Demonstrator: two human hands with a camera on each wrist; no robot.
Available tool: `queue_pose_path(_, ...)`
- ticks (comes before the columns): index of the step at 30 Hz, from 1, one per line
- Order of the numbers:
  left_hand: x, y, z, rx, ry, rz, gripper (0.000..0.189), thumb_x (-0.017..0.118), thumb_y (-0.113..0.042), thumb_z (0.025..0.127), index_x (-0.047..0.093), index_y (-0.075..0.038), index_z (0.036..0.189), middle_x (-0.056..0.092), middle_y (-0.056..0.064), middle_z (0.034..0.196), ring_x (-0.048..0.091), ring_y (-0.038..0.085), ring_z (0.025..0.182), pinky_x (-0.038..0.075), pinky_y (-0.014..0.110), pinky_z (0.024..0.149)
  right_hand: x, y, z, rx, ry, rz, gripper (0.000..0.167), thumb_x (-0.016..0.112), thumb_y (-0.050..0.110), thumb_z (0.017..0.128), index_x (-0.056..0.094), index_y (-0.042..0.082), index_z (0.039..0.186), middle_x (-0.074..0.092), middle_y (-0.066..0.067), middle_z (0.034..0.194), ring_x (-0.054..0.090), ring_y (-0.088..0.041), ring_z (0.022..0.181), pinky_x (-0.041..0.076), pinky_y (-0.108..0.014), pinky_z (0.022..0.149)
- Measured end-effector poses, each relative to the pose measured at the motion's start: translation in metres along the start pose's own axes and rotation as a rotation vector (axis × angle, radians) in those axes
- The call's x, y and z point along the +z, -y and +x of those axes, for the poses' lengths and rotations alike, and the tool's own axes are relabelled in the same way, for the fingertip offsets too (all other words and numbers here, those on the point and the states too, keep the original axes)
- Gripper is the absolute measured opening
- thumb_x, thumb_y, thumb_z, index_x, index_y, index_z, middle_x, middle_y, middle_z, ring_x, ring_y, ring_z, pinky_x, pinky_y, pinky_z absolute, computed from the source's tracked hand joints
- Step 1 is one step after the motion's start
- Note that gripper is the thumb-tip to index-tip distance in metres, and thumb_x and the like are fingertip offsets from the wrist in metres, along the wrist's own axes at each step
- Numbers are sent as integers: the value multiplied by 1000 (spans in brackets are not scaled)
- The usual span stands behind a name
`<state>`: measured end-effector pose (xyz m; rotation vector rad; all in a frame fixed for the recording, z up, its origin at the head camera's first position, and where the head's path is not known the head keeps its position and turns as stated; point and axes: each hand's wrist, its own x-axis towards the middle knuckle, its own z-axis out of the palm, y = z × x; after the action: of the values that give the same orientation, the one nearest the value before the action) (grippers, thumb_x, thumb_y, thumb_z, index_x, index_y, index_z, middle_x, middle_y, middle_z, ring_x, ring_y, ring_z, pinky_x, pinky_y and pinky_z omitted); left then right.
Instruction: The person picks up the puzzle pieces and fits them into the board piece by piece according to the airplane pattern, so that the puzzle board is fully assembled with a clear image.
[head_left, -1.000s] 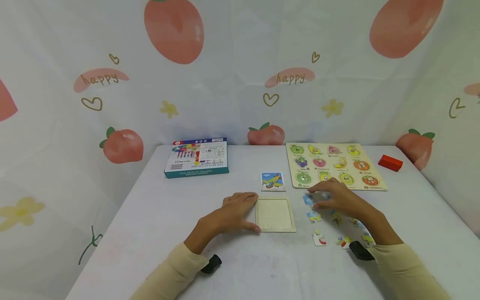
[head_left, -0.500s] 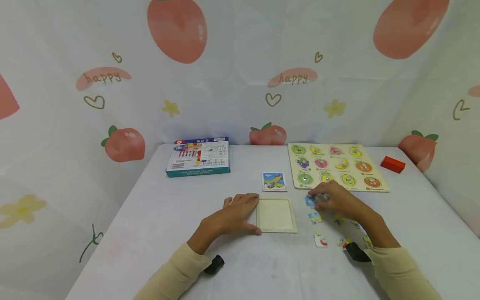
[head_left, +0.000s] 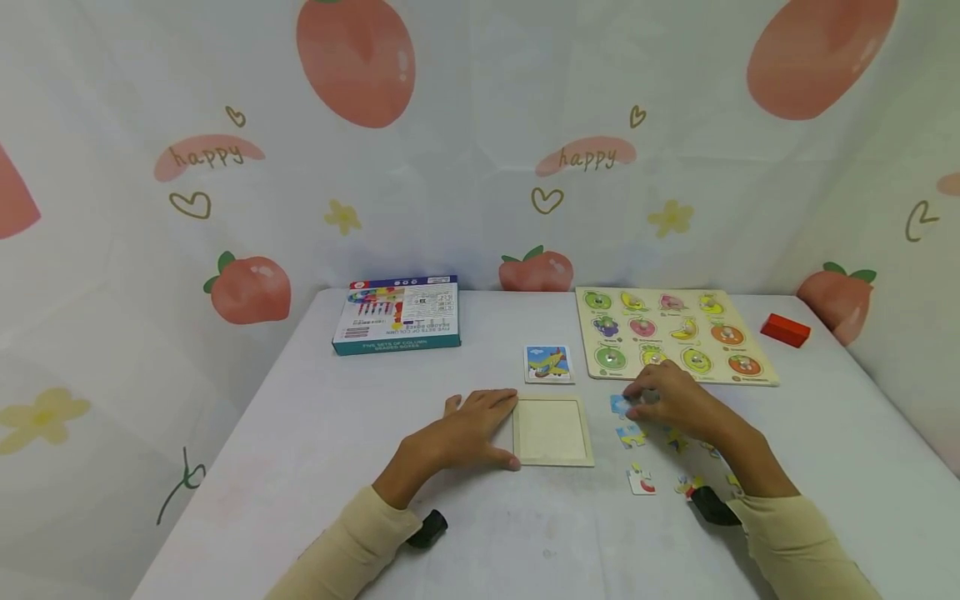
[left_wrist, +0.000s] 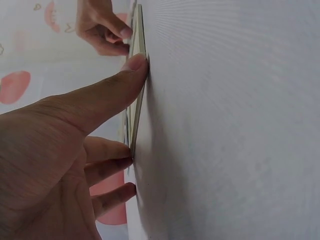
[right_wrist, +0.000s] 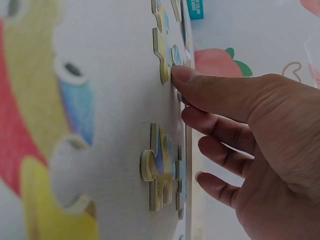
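The left hand (head_left: 468, 429) holds a shallow square wooden puzzle tray (head_left: 552, 429) along its left side. Its thumb rests at the near corner and its fingertips at the far one; the left wrist view shows the thumb on the tray's edge (left_wrist: 140, 30). Right of the tray, the right hand (head_left: 678, 404) has its thumb and index finger at a blue jigsaw piece (head_left: 620, 404), apparently pinching it on the table. More jigsaw pieces lie around it, one blue and yellow (head_left: 631, 436), one white and red (head_left: 641, 481). In the right wrist view another piece (right_wrist: 161, 170) lies below the thumb.
An airplane picture card (head_left: 548, 365) lies behind the tray. A fruit knob-puzzle board (head_left: 667, 321) stands back right, beside a red block (head_left: 785, 330). At the back left lies a flat bead box (head_left: 397, 317). A printed cloth (head_left: 465, 192) hangs behind the table.
The thumb and index finger of the right hand have drawn closer together at the blue jigsaw piece. The left hand stays on the tray. The head view has shifted slightly.
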<state>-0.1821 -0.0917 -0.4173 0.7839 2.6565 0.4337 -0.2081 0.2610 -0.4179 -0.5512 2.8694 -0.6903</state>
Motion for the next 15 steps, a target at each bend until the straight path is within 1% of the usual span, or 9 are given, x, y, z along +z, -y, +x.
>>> queue_pose_path(4, 0, 0, -1, 0, 5, 6, 100, 81, -54, 90, 33, -13, 168, 32, 0, 173, 27, 26, 160, 18, 69, 124, 0, 1, 0, 10, 0, -5, 30, 86, 29, 89, 83, 8, 111, 74, -5, 112, 55, -29, 109, 45, -49, 94)
queue_pose_path(9, 0, -1, -1, -2, 7, 10, 99, 80, -53, 91, 33, -13, 168, 31, 1, 174, 27, 26, 160, 18, 68, 124, 0, 1, -1, -8, -9, -19, 29, 86, 30, 89, 83, 8, 108, 76, -3, 109, 55, -25, 104, 45, -45, 91)
queue_pose_path(15, 1, -1, -1, -4, 3, 11, 98, 80, -53, 91, 34, -12, 167, 31, 1, 173, 27, 25, 160, 19, 69, 123, 3, 2, -1, -20, -46, -24, 28, 85, 32, 90, 83, 9, 106, 76, -3, 109, 56, -27, 107, 46, -48, 94)
